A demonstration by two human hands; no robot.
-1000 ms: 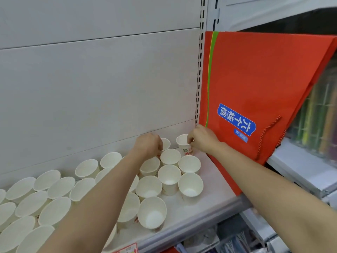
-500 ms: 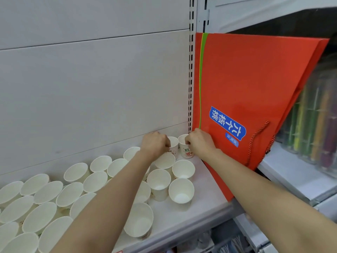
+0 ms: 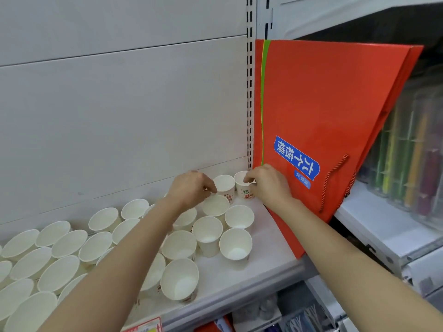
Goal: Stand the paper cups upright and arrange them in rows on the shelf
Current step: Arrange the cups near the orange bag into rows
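Note:
Several white paper cups [image 3: 208, 232] stand upright on the white shelf [image 3: 268, 248], spreading from its right end to the far left. At the back right corner, my right hand [image 3: 268, 185] pinches the rim of a printed cup [image 3: 242, 188]. Beside it stands another back-row cup [image 3: 224, 185]. My left hand [image 3: 191, 188] has its fingers curled at the rim of the cup [image 3: 215, 206] just in front of that one. Whether it grips the rim is hard to tell.
A large red paper bag [image 3: 323, 121] with a blue label leans at the shelf's right end, touching my right hand. Coloured tubes [image 3: 407, 159] stand on the neighbouring shelf to the right. The slotted upright [image 3: 249, 92] marks the back corner.
Both hands have stayed at the back right corner; the left hand shifted slightly toward the front cup. The camera view drifted a little.

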